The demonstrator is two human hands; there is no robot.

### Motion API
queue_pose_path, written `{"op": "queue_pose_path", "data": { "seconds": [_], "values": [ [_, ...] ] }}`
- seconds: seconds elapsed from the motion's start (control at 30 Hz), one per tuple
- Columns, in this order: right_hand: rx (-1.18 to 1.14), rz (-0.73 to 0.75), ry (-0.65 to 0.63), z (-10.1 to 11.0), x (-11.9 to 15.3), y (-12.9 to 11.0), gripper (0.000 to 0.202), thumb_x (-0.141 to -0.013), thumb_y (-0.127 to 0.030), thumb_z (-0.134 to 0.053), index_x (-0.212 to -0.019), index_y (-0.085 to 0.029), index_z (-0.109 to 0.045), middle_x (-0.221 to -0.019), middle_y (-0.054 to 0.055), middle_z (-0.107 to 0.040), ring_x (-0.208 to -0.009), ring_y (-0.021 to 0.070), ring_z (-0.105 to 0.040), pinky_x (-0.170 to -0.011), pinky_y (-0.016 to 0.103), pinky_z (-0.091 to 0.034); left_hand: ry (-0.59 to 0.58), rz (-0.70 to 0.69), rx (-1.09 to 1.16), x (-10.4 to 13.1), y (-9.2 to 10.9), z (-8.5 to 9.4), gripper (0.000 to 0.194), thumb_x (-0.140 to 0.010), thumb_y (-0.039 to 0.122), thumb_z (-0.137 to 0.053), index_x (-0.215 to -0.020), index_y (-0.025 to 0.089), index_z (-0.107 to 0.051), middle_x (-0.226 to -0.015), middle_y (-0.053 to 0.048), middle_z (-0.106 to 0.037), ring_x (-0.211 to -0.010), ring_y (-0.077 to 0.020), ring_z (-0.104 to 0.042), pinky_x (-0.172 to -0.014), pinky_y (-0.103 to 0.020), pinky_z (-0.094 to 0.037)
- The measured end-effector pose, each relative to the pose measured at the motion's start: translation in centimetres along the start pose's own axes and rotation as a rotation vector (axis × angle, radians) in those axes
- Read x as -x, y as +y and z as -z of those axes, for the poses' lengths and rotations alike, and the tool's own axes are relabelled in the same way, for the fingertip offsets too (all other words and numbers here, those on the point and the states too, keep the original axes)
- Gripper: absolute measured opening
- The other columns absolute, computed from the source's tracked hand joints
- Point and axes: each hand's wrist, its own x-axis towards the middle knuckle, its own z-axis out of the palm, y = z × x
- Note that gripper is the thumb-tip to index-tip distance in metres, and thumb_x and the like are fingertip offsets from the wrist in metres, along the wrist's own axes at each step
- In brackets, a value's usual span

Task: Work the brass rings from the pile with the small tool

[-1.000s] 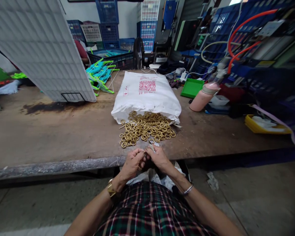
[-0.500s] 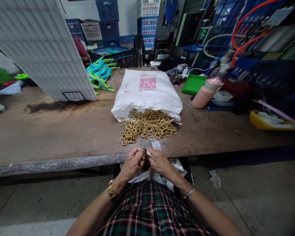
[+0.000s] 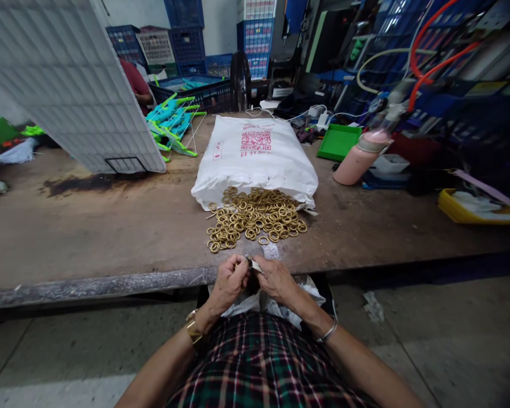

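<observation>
Just over the table's front edge, my left hand [image 3: 230, 281] and my right hand [image 3: 277, 279] meet, both with curled fingers. A small knife-like tool [image 3: 255, 265], pale with a dark end, sticks out of my right hand toward the left fingertips. My left fingers pinch what looks like a gold-coloured ring, mostly hidden by the fingers. Beyond the hands a heap of gold-coloured rings [image 3: 255, 215] spills from the mouth of a white woven sack [image 3: 255, 161] printed with a red code.
A pale ribbed panel [image 3: 68, 85] stands on the left of the table [image 3: 123, 232], beside green and turquoise plastic frames [image 3: 174, 122]. To the right are a green tray [image 3: 339, 141], a pink bottle [image 3: 357, 161] and a yellow basket [image 3: 454, 209]. Another person's sleeve [image 3: 134, 76] shows behind the panel.
The left fingers have closed in slightly, and the gold glint below them no longer shows. The tool stays at the left fingertips. The view has shifted a little.
</observation>
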Motion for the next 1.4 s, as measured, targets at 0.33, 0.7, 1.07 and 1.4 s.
{"op": "queue_pose_path", "data": {
  "seconds": [0.33,0.7,1.07,1.4],
  "values": [
    [0.218,-0.177,0.036,1.5,-0.7,1.5,0.024,-0.082,-0.019,-0.038,-0.100,-0.018,-0.053,-0.076,0.006,-0.065,-0.064,0.0155,-0.057,-0.055,0.025,-0.026,-0.295,0.035,0.001,3.0,2.6,-0.6,0.029,-0.080,0.044,-0.051,-0.071,0.016,-0.047,-0.050,0.005,-0.046,-0.040,-0.0044,-0.037,-0.040,-0.017,-0.027],
    [0.258,-0.313,0.271,1.0,-2.9,2.7,0.025,-0.086,-0.030,-0.041,-0.109,-0.023,-0.049,-0.083,0.005,-0.067,-0.071,0.0176,-0.061,-0.058,0.025,-0.029,0.006,0.860,0.537,1.7,-5.4,0.8,0.011,-0.075,0.021,-0.055,-0.069,0.012,-0.051,-0.050,0.000,-0.054,-0.036,-0.0065,-0.046,-0.030,-0.013,-0.022],
    [0.317,-0.355,0.299,0.0,-3.1,2.5,0.021,-0.087,-0.031,-0.038,-0.103,-0.019,-0.047,-0.082,0.007,-0.065,-0.071,0.0181,-0.061,-0.060,0.026,-0.031,0.221,0.847,0.694,-0.5,-7.3,-0.2,0.007,-0.076,0.005,-0.053,-0.075,0.012,-0.051,-0.058,-0.002,-0.059,-0.048,-0.0101,-0.057,-0.045,-0.017,-0.045],
    [0.391,-0.298,0.376,-1.1,-2.3,2.9,0.022,-0.087,-0.027,-0.037,-0.103,-0.017,-0.049,-0.083,0.008,-0.063,-0.067,0.0166,-0.057,-0.057,0.026,-0.026,0.121,0.757,0.542,0.9,-7.5,0.8,0.006,-0.079,0.009,-0.048,-0.082,0.014,-0.051,-0.068,-0.002,-0.059,-0.050,-0.0107,-0.058,-0.038,-0.018,-0.038]
  ]
}}
